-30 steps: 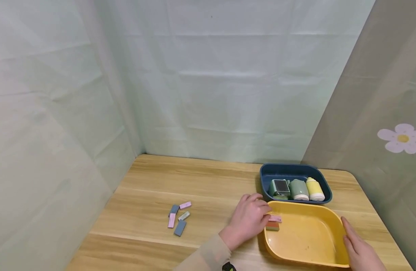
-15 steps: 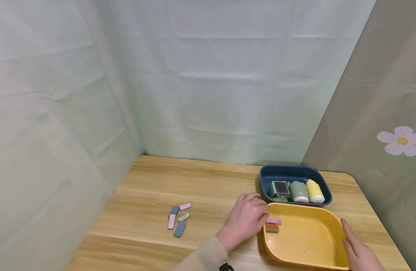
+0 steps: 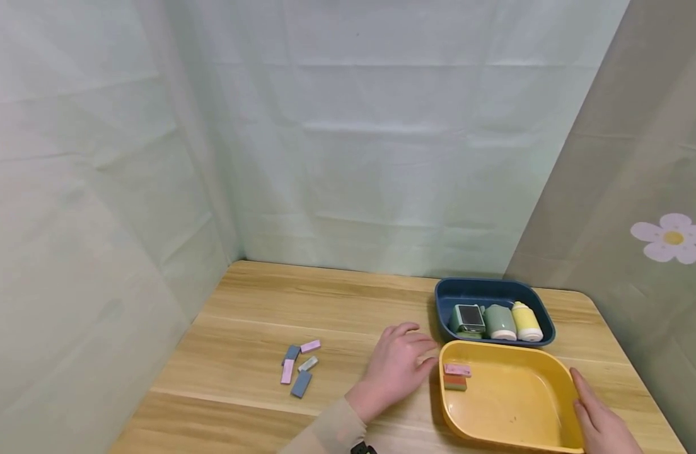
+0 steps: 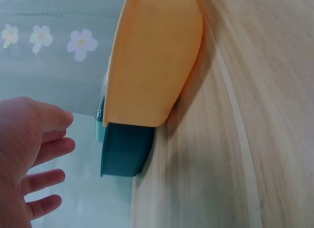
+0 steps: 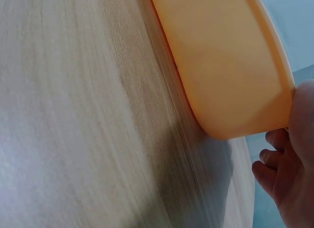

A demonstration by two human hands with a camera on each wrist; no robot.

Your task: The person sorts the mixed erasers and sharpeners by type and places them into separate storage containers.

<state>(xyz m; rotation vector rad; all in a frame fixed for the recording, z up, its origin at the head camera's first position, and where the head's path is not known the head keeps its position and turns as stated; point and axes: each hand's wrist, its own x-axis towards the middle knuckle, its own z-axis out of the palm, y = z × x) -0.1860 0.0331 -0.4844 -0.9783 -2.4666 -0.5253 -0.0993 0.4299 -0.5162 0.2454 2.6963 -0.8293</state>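
My left hand (image 3: 392, 366) is just left of the yellow tray (image 3: 512, 435), apart from its wall, fingers loosely bent and holding nothing. In the left wrist view its fingers (image 4: 56, 148) are spread beside the tray. With my right hand (image 3: 603, 416) I hold the tray's right end, thumb at the rim and the other fingers outside the end wall, as the right wrist view also shows. A pink block (image 3: 458, 370) and an orange-and-green block (image 3: 455, 383) lie inside at the tray's left end.
Behind the yellow tray stands a dark blue tray (image 3: 478, 285) with a green box-like thing (image 3: 467, 320), a green container (image 3: 500, 323) and a yellow bottle-shaped thing (image 3: 527, 321). Several small blocks, such as a blue-grey block (image 3: 301, 383) and a pink block (image 3: 287, 371), lie left on the wooden table (image 3: 257, 302).
My left hand has come off the yellow tray's left rim and moved a little left. The right hand stays at the tray's right end.
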